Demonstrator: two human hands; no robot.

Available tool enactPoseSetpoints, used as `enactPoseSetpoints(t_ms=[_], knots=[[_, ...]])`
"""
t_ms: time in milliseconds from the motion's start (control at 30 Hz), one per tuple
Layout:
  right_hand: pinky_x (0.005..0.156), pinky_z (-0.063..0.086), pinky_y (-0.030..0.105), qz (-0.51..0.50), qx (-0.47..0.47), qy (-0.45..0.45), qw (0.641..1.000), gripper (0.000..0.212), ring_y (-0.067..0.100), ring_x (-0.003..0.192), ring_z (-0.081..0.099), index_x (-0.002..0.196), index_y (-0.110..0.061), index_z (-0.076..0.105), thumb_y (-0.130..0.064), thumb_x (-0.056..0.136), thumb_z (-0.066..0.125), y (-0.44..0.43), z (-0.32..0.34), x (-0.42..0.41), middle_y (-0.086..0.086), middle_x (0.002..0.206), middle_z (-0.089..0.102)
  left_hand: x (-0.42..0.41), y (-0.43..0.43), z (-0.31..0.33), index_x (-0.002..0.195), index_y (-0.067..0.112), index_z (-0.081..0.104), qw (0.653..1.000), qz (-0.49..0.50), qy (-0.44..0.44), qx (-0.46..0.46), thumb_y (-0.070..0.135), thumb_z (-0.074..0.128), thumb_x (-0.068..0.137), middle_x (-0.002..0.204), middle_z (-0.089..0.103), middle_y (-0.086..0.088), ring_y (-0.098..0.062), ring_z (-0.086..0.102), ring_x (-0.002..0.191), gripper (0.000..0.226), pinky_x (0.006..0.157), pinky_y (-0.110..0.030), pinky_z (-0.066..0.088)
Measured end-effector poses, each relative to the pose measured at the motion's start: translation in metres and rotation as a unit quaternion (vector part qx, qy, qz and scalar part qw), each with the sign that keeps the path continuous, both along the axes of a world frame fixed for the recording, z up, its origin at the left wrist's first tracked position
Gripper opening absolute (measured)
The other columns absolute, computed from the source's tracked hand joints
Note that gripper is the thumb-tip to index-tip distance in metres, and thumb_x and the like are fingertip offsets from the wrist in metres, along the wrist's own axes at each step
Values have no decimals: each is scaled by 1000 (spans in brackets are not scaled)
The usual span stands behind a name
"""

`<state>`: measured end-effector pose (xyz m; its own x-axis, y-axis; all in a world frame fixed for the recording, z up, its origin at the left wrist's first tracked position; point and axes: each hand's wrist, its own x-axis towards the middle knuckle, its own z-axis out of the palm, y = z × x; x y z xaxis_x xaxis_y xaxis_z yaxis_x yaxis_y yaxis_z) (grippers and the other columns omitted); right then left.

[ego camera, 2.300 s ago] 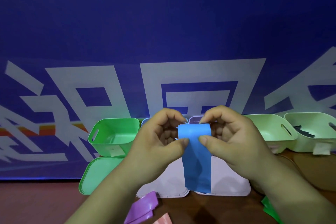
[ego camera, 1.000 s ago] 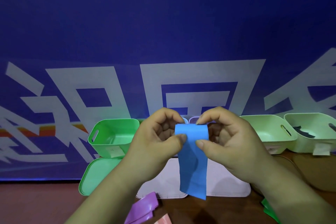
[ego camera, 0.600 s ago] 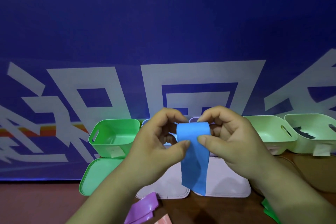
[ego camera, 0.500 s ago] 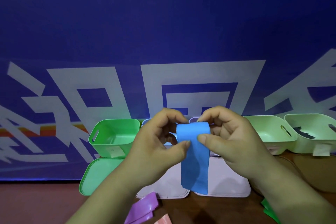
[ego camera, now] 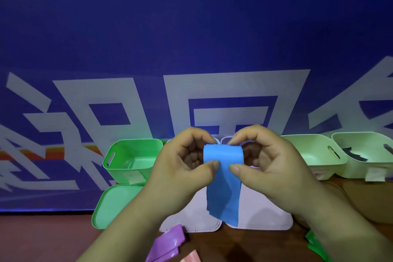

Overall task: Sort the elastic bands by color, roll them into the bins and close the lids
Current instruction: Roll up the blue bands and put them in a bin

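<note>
A blue elastic band [ego camera: 223, 178] is held up in front of the bins, its top curled into a roll and its tail hanging down. My left hand [ego camera: 180, 168] pinches the roll's left side and my right hand [ego camera: 268, 166] its right side, thumbs in front. Behind stand a green bin [ego camera: 131, 160] at the left and two pale green bins [ego camera: 312, 151] [ego camera: 365, 155] at the right; the far right one holds dark bands. Two pale bins in the middle are mostly hidden by my hands.
A green lid [ego camera: 112, 204] and two white lids [ego camera: 191, 219] [ego camera: 261, 217] lie flat in front of the bins. A purple band [ego camera: 168, 242], a pink band [ego camera: 191, 258] and a green band [ego camera: 314, 244] lie on the brown table near me. A blue banner wall stands behind.
The hanging blue tail has grown shorter as the roll at the top took up more band. Both hands stayed in about the same place.
</note>
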<state>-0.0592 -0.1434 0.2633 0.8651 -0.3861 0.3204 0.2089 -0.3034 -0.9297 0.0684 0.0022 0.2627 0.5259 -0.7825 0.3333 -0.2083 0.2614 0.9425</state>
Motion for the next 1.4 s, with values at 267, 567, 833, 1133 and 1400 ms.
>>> enactPoseSetpoints(t_ms=[267, 567, 833, 1133, 1400], knots=[[65, 53, 36, -14, -31, -7, 999, 28, 32, 74, 58, 94, -30, 63, -26, 68, 72, -1, -5, 0, 9, 86, 62, -2, -1, -2, 89, 23, 62, 1000, -3, 10, 16, 14, 71, 70, 79, 61, 5, -13, 54, 67, 23, 57, -24, 47], [56, 52, 27, 19, 76, 6, 997, 21, 20, 66, 59, 90, -22, 65, -8, 75, 68, -3, -2, 5, -2, 82, 63, 3, 3, -3, 103, 27, 59, 994, 8, -104, 34, 9, 70, 75, 100, 63, 5, -23, 60, 93, 35, 76, -48, 53], [57, 53, 24, 13, 80, 13, 997, 18, 17, 66, 60, 94, -11, 63, -10, 77, 65, -1, 0, 5, -2, 80, 65, 4, 3, -4, 98, 25, 61, 995, 14, -102, 18, 5, 71, 74, 94, 63, 7, -19, 58, 82, 32, 69, -47, 51], [71, 57, 45, -11, -9, 1, 1000, 35, 35, 78, 62, 102, -30, 64, -28, 68, 74, -1, -6, -1, 13, 96, 63, 1, 0, -1, 91, 22, 62, 1000, 7, -19, 11, 20, 67, 69, 82, 62, 7, -15, 54, 70, 22, 59, -32, 48], [69, 56, 41, -13, -37, -18, 999, 26, 28, 76, 62, 96, -32, 65, -29, 71, 72, 0, -3, -3, 9, 91, 63, -2, -1, 1, 87, 17, 61, 999, 6, 28, 18, 4, 62, 75, 77, 59, 2, -13, 52, 64, 17, 55, -22, 47]])
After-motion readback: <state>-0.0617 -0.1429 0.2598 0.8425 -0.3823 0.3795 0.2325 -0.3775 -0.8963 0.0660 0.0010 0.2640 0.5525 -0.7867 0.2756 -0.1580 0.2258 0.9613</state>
